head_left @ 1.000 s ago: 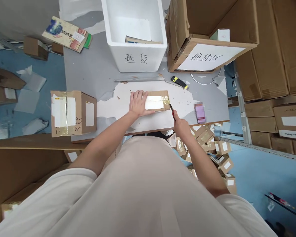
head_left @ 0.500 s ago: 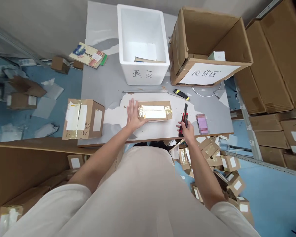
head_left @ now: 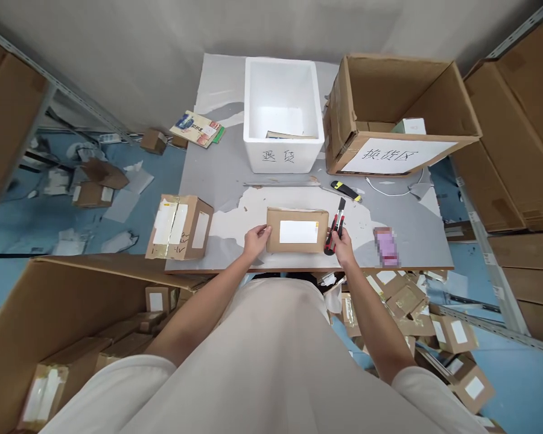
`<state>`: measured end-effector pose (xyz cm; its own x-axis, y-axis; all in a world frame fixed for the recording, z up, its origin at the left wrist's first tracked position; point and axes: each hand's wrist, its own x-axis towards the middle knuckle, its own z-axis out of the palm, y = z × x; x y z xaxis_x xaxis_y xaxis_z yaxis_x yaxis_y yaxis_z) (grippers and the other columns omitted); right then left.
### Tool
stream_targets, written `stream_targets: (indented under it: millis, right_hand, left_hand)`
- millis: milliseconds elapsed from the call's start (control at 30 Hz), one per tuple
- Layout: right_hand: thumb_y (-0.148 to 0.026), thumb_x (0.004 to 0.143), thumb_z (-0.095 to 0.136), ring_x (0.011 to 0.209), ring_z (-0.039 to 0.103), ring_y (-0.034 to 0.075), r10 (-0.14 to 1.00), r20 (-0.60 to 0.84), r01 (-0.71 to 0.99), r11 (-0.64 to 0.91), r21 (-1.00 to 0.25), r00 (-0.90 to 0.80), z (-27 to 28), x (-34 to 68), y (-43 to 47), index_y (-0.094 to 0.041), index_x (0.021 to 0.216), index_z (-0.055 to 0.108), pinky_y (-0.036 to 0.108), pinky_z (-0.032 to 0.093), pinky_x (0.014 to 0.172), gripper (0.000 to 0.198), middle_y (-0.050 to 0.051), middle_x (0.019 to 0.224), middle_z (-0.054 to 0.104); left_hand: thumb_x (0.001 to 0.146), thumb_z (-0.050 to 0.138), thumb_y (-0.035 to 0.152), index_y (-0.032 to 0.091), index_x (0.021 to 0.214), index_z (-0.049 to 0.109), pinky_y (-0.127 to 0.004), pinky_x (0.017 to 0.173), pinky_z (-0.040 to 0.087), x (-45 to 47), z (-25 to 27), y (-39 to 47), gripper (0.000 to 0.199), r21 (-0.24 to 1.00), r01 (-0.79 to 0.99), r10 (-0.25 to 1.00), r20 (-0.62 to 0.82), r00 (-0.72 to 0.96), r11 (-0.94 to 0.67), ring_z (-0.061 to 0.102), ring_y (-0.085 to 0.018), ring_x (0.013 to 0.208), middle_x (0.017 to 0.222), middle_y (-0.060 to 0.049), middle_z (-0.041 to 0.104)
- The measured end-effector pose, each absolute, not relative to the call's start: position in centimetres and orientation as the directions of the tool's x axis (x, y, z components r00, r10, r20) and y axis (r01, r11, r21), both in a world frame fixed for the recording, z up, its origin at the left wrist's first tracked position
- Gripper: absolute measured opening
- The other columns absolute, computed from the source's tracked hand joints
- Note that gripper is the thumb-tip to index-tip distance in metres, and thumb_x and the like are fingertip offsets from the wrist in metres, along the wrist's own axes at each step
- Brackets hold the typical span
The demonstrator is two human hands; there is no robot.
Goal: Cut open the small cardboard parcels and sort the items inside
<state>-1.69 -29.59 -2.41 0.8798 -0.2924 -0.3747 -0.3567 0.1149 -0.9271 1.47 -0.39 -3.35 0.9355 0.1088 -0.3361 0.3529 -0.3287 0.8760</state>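
Observation:
A small cardboard box (head_left: pixel 274 240) with a white label (head_left: pixel 298 232) is on the table in front of me. Its left end is pinched by my left hand (head_left: pixel 256 241), thumb and fingers closed on the edge. My right hand (head_left: pixel 342 247) is wrapped round a red and black box cutter (head_left: pixel 337 226), which points away from me beside the box's right end. Some right-hand fingers are hidden behind the cutter, and they seem to touch the box. A second cutter, yellow and black (head_left: pixel 346 190), lies farther back.
A white foam bin (head_left: pixel 283 158) and a large open carton (head_left: pixel 337 163) stand at the back. A taped box (head_left: pixel 176 226) sits at the table's left, books (head_left: pixel 196 128) behind it. A pixelated purple object (head_left: pixel 387 246) lies right. Cartons pile up below the front edge (head_left: pixel 407 301).
The small box has turned so that a different face with a white label shows, without the gold tape. My left hand has gone from lying flat beside it to gripping its end. The view has shifted.

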Motion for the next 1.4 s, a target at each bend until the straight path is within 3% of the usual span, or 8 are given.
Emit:
stream_targets:
  millis: [267,500,767,933,1067,1200,1300,1400]
  right_hand:
    - [-0.054,0.075,0.059,0.101,0.06,0.02,-0.24,-0.354,-0.365,-0.002,-0.931,0.904,-3.6,-1.4,-29.9,-0.021,0.108,0.056,0.038,0.047,0.092,0.047,0.007,0.111,0.065]
    - [-0.056,0.075,0.061,0.08,0.061,0.014,-0.138,-0.489,-0.47,0.151,-0.87,0.861,-5.0,-4.9,-30.2,-0.024,0.108,0.054,0.031,0.052,0.075,0.046,0.001,0.097,0.064]
    - [-0.057,0.074,0.061,0.084,0.061,0.013,-0.117,-0.528,-0.514,0.131,-0.848,0.841,-4.8,-5.1,-30.2,-0.025,0.106,0.054,0.03,0.052,0.079,0.046,0.001,0.101,0.064]
    - [-0.055,0.079,0.056,0.091,0.061,0.016,-0.109,-0.436,-0.435,0.031,-0.9,0.893,-1.3,-4.2,-31.4,-0.023,0.11,0.053,0.034,0.052,0.083,0.044,0.005,0.107,0.064]
    - [-0.053,0.085,0.049,0.091,0.06,0.019,-0.106,-0.378,-0.392,-0.177,-0.903,0.92,0.1,-3.1,-32.3,-0.021,0.114,0.052,0.037,0.05,0.085,0.043,0.007,0.105,0.064]
    - [-0.046,0.089,0.041,0.096,0.06,0.025,-0.084,-0.339,-0.331,-0.522,-0.786,0.937,1.5,-1.9,-32.7,-0.017,0.123,0.05,0.042,0.048,0.085,0.045,0.012,0.107,0.065]
    - [-0.035,0.093,0.035,0.103,0.059,0.026,0.045,-0.259,-0.144,-0.734,-0.664,0.965,4.0,-0.7,-32.2,-0.019,0.133,0.046,0.039,0.047,0.085,0.045,0.012,0.116,0.063]
    - [-0.027,0.094,0.037,0.096,0.062,0.023,0.33,-0.318,0.153,-0.868,-0.473,0.889,6.6,1.0,-30.3,-0.028,0.144,0.035,0.032,0.046,0.077,0.05,0.009,0.116,0.063]
  left_hand:
    - [0.082,0.056,0.051,0.016,0.117,0.066,-0.037,0.095,0.047,2.4,-4.5,-0.5,0.05,0.84,0.369,0.01,-0.398,0.917,-0.398,0.062,-0.023,0.103,0.118,-0.012,0.063]
    - [0.057,0.082,0.041,0.022,0.147,0.031,-0.044,0.104,0.04,-0.9,-7.1,0.5,0.105,0.853,0.367,-0.206,-0.461,0.863,-0.37,0.039,-0.032,0.135,0.147,-0.014,0.04]
    - [0.066,0.07,0.055,0.016,0.128,0.054,-0.044,0.105,0.04,-1.2,-8.4,-0.4,0.075,0.872,0.451,-0.117,-0.476,0.872,-0.189,0.055,-0.029,0.12,0.126,-0.011,0.063]
    - [0.078,0.059,0.056,0.017,0.117,0.063,-0.039,0.092,0.05,-1.5,-4.2,-0.3,0.056,0.884,0.35,0.053,-0.351,0.935,-0.311,0.062,-0.023,0.101,0.11,-0.01,0.065]
    - [0.069,0.071,0.055,0.019,0.127,0.057,-0.038,0.085,0.053,-1.8,-1.9,-1.9,0.069,0.843,0.269,0.069,-0.269,0.961,-0.466,0.059,-0.023,0.101,0.11,-0.01,0.058]
    - [0.078,0.067,0.046,0.016,0.134,0.049,-0.051,0.103,0.04,-2.5,-1.5,-4.2,0.066,0.743,0.127,0.153,-0.034,0.988,-0.657,0.046,-0.032,0.124,0.128,-0.018,0.05]
    - [0.088,0.056,0.034,0.023,0.119,0.061,-0.052,0.108,0.034,-3.1,-1.4,-5.1,0.033,0.671,-0.15,-0.083,0.131,0.988,-0.726,0.045,-0.029,0.128,0.128,-0.014,0.056]
    - [0.093,0.047,0.029,0.026,0.106,0.066,-0.05,0.104,0.04,-3.6,-1.4,-5.3,0.024,0.651,-0.272,-0.252,0.127,0.959,-0.709,0.053,-0.025,0.12,0.117,-0.01,0.065]
